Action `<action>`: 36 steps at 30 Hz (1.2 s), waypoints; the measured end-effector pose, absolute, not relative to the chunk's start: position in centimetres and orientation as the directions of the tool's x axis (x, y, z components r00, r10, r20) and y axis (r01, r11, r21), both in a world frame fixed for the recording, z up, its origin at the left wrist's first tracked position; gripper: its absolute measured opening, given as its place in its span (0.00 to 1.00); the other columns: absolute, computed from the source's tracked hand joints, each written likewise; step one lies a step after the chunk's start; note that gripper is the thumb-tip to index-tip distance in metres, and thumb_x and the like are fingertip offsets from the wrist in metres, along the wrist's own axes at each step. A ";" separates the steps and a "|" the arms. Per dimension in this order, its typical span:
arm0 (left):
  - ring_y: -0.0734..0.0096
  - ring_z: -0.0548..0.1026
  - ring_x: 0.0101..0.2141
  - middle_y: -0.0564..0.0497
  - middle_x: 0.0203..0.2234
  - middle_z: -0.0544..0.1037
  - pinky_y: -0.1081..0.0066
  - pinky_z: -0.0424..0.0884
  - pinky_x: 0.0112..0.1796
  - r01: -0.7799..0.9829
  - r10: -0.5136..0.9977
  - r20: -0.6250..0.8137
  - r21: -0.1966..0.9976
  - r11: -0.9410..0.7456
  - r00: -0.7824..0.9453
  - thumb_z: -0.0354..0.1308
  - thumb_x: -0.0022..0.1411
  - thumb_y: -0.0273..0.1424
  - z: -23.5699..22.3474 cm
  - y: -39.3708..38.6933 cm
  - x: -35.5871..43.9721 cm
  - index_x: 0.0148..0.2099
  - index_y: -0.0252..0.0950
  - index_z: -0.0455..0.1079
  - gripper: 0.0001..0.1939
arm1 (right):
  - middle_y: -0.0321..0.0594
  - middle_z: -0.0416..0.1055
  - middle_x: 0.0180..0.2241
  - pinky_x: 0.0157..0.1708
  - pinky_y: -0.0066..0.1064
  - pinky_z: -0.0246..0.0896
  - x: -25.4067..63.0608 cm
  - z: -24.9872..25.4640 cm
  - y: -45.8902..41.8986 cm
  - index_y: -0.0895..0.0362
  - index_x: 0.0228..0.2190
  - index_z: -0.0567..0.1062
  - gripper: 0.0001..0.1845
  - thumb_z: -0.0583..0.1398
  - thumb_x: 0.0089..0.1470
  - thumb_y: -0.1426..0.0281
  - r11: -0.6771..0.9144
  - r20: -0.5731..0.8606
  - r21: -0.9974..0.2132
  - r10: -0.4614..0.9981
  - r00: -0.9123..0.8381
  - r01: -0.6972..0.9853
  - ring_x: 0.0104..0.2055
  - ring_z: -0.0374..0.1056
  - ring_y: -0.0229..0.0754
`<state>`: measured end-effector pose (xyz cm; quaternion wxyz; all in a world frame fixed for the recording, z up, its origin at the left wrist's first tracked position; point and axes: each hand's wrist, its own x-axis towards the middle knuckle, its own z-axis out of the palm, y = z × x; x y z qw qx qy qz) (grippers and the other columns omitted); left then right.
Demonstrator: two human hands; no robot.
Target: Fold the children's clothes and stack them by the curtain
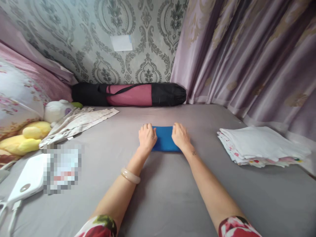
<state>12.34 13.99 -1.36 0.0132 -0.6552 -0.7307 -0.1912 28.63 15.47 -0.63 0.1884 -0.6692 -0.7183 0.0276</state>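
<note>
A small folded blue cloth (164,138) lies on the grey bed sheet (172,184) in the middle of the view. My left hand (147,136) rests palm down on its left end, fingers lying flat and together. My right hand (180,136) presses flat on its right end in the same way. Both arms reach straight forward; a pale bangle (130,175) circles my left wrist. The cloth's two ends are hidden under my hands.
A stack of folded white cloths (259,144) sits at the right. A rolled mat in a black and pink bag (129,94) lies against the wall. Beige fabric (79,122), plush toys (34,135), a pillow and a white device (27,179) are at the left. Curtains hang right.
</note>
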 end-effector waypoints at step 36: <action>0.50 0.50 0.66 0.37 0.67 0.53 0.52 0.47 0.63 0.963 0.992 0.040 0.247 0.109 -0.123 0.37 0.68 0.48 -4.8 15.2 9.9 0.69 0.27 0.49 0.37 | 0.52 0.46 0.68 0.66 0.43 0.36 29.7 -4.5 16.5 0.69 0.65 0.51 0.33 0.41 0.66 0.62 0.002 0.000 -0.234 1.000 -0.002 0.972 0.69 0.40 0.52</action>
